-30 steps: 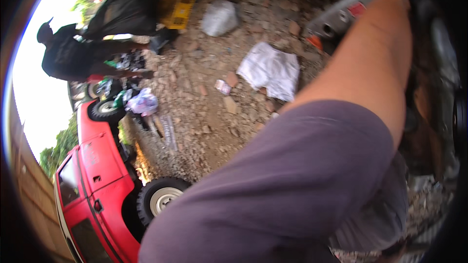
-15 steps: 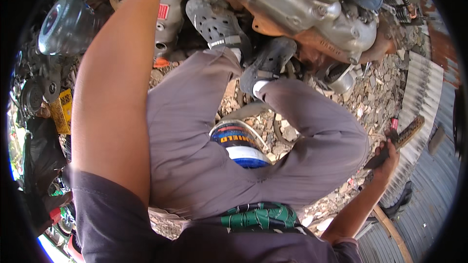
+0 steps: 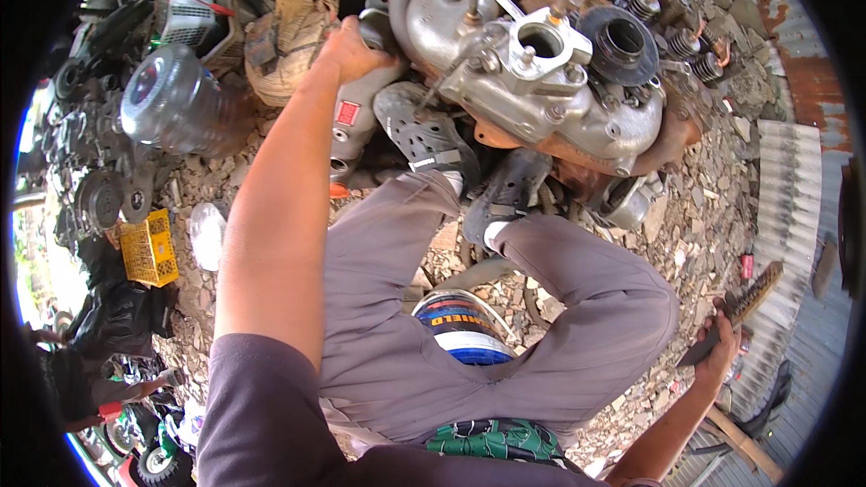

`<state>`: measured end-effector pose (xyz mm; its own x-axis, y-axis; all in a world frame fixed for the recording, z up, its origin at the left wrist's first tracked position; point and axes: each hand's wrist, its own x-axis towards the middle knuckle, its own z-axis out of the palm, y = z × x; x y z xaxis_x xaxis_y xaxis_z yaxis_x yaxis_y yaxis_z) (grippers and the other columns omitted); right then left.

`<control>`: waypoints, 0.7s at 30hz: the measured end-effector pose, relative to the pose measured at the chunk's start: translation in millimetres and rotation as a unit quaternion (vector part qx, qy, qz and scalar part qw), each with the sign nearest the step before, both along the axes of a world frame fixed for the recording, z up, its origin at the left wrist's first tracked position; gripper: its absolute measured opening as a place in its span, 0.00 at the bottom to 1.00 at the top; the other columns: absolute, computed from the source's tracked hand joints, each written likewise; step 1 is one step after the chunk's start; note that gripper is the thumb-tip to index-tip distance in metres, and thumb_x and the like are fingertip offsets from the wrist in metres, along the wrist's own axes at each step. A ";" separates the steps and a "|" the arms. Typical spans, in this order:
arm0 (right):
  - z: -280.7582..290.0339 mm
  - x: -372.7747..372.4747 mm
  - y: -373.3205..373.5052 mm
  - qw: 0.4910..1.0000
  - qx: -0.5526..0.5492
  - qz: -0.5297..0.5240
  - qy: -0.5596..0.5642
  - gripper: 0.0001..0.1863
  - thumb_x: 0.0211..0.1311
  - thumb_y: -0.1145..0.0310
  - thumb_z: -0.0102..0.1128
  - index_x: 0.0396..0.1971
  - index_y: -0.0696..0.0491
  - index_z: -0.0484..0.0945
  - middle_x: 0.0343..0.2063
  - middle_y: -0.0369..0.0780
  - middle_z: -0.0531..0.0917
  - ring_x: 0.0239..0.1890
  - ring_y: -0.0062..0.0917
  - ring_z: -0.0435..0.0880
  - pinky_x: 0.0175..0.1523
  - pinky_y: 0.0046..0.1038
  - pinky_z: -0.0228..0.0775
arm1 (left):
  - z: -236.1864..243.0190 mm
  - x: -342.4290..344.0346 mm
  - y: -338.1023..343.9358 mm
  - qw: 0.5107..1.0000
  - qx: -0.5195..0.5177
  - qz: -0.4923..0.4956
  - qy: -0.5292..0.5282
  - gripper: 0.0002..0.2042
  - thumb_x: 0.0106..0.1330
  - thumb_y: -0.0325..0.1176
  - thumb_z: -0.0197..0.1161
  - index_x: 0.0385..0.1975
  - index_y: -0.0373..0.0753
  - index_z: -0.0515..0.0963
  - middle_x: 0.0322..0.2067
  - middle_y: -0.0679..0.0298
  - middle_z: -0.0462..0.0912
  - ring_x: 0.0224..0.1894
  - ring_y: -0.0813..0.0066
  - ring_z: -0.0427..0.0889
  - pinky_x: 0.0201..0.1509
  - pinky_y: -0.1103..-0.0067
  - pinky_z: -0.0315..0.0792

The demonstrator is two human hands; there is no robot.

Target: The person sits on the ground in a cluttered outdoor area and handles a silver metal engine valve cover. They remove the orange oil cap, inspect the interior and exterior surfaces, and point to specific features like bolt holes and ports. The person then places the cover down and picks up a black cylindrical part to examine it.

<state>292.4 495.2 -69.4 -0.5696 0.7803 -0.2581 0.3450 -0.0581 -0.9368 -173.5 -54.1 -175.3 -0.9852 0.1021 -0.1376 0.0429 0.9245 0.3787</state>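
My left hand [image 3: 350,54], at the end of my outstretched arm, grips the upper part of a grey metal casting [image 3: 354,113] with a small red label. Its fingertips are partly hidden. Off to the right, beside my knee, my right hand [image 3: 719,343] is closed round the dark handle of a wire brush [image 3: 756,293], bristle end pointing up and away. In front of my feet sits a large silver and rusty engine part [image 3: 523,81] with round openings. A dark ring-shaped part [image 3: 621,43] rests on it.
I sit on a bucket [image 3: 465,329] over stony ground. Left are a clear plastic jug [image 3: 176,99], a yellow crate [image 3: 149,248] and dark scrap parts. Spring-fitted parts [image 3: 645,2] lie beyond the engine part. Corrugated sheets [image 3: 785,189] line the right. Another person's arm [image 3: 131,390] shows at lower left.
The view has shifted, so the scene sits lower and further right, and my left hand now shows fully on the grey casting. My right hand still holds the wire brush.
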 end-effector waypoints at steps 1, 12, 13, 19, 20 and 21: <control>-2.5 6.9 3.0 1.000 0.001 -0.004 -0.001 0.27 0.62 0.73 0.59 0.61 0.56 0.68 0.46 0.41 0.81 0.29 0.17 0.75 0.25 0.18 0.66 | -2.8 -2.4 -1.8 1.000 0.011 -0.010 0.003 0.54 0.42 0.54 0.78 0.64 0.27 0.57 0.57 0.37 0.73 0.61 0.47 0.73 0.65 0.67 0.68; 22.5 -25.6 -26.7 0.999 -0.022 -0.007 0.026 0.23 0.61 0.74 0.58 0.57 0.57 0.71 0.43 0.39 0.82 0.26 0.17 0.75 0.23 0.19 0.67 | 54.8 49.4 -33.5 0.991 0.084 0.042 -0.093 0.49 0.53 0.39 0.72 0.71 0.31 0.49 0.63 0.39 0.68 0.65 0.52 0.70 0.69 0.69 0.62; 29.8 -34.7 -33.3 0.999 -0.009 0.007 0.032 0.23 0.62 0.74 0.59 0.57 0.57 0.71 0.42 0.39 0.82 0.25 0.16 0.74 0.23 0.19 0.67 | 58.9 57.1 -33.4 0.991 0.098 0.052 -0.081 0.47 0.54 0.39 0.72 0.71 0.31 0.50 0.62 0.39 0.69 0.65 0.52 0.70 0.69 0.69 0.62; 62.0 -97.2 -91.5 0.991 -0.003 0.082 0.106 0.23 0.61 0.72 0.62 0.56 0.59 0.71 0.39 0.40 0.82 0.23 0.15 0.71 0.24 0.20 0.65 | 105.8 94.8 -14.7 0.984 0.178 0.013 0.003 0.35 0.60 0.43 0.68 0.65 0.34 0.65 0.58 0.44 0.75 0.61 0.53 0.75 0.64 0.68 0.67; 66.2 -106.1 -105.4 0.988 -0.012 0.105 0.113 0.23 0.60 0.72 0.62 0.55 0.60 0.71 0.39 0.40 0.82 0.22 0.15 0.71 0.24 0.21 0.65 | 105.6 97.1 -17.6 0.981 0.195 -0.004 -0.004 0.34 0.60 0.43 0.68 0.64 0.33 0.67 0.58 0.45 0.76 0.60 0.53 0.75 0.64 0.68 0.68; 68.4 -113.4 -122.5 0.986 -0.016 0.118 0.119 0.22 0.60 0.72 0.63 0.54 0.60 0.71 0.38 0.40 0.82 0.22 0.16 0.71 0.24 0.21 0.65 | 104.4 98.1 -20.4 0.977 0.212 -0.020 -0.015 0.34 0.60 0.44 0.68 0.63 0.33 0.68 0.57 0.45 0.76 0.60 0.54 0.76 0.63 0.67 0.68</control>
